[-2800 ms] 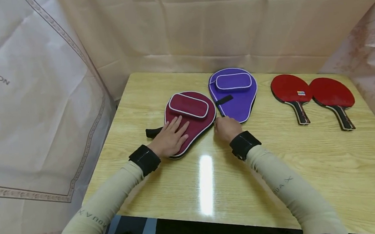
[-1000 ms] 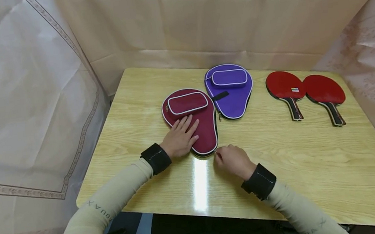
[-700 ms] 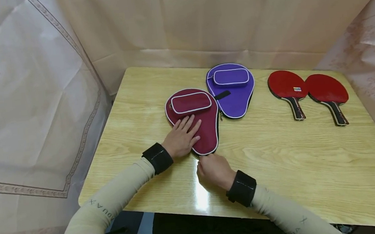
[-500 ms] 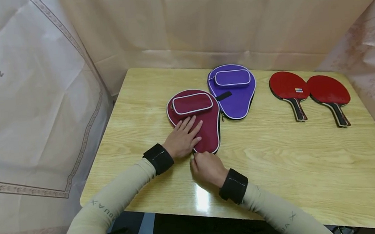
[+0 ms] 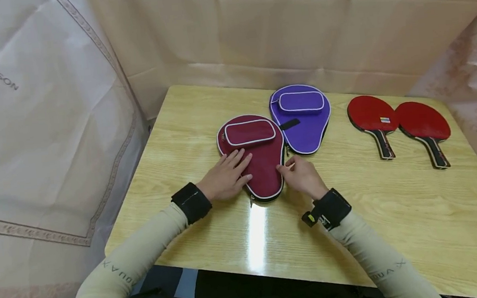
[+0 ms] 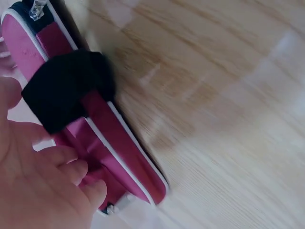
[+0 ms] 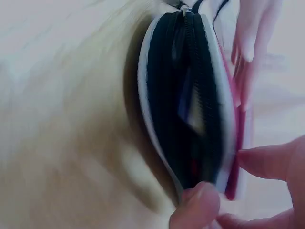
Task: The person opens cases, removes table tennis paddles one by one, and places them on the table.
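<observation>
A maroon table tennis bat case (image 5: 261, 166) with white piping and a raised pocket lies on the table, narrow end toward me. My left hand (image 5: 224, 176) rests on it with fingers spread. My right hand (image 5: 302, 176) is at its right edge, thumb and index finger pinching the rim of the upper layer. In the right wrist view the black zip (image 7: 202, 90) gapes wide, with something pale and blue inside. A zip pull (image 5: 251, 199) sits at the narrow end. The left wrist view shows a black strap (image 6: 66, 90) on the case's left side.
A purple bat case (image 5: 305, 129) with a black strap touches or nearly touches the maroon one at the upper right. Farther right lie two red table tennis bats (image 5: 371, 113) (image 5: 425, 121), blades side by side. Curtains surround the wooden table (image 5: 376, 212).
The maroon case has turned so its narrow end faces me. My right hand moved along the zip round that end, let go of the pull and came back up to the right edge.
</observation>
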Tool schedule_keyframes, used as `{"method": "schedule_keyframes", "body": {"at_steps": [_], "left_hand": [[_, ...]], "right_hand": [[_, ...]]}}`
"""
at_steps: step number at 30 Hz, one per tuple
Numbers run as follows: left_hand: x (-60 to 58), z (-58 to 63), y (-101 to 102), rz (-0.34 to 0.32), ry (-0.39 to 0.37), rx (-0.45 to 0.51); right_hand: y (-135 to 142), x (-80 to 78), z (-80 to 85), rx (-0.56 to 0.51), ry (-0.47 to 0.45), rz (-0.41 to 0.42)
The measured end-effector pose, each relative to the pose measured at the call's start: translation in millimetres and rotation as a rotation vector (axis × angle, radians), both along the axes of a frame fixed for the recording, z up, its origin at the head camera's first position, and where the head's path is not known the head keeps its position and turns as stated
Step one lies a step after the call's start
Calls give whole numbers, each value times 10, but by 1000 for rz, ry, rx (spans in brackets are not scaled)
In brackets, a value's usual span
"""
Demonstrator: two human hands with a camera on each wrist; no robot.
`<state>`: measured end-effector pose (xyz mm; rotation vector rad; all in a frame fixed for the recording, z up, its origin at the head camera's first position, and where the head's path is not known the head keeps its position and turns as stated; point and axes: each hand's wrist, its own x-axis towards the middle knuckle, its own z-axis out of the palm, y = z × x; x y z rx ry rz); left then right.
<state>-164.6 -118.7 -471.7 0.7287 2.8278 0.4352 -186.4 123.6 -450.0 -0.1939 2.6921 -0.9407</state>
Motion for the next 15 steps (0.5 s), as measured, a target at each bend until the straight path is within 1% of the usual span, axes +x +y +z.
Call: {"method": "schedule_keyframes", "body": {"at_steps": [2,4,5,7,9,10,12,13,15], "left_hand": [[33,7,-69,4,-13,8],[59,12,-147,16,-22,-8],[68,12,-192,25,-22,-18],[80,31,-293,54,-27,-39],[93,68,-402,93,-28,-52],[98,84,-463,113,-27,-53],[106,118,-596,157,-29,-48],[107,132,-670,179,-31,-46],[104,171,-824,224,-39,-46]], "right_hand": [[-12,-67,-59,-63,-70,-37],[-34,-98,-95,-154,-111,-74],[-48,-99,-94,-201,-112,-89],[-90,-80,-62,-271,-61,-107],[-141,-49,-6,-331,-6,-90],[-180,-25,23,-352,40,-64],[-277,41,73,-384,140,20],[-336,80,91,-397,191,80],[-468,163,105,-426,260,206]]}}
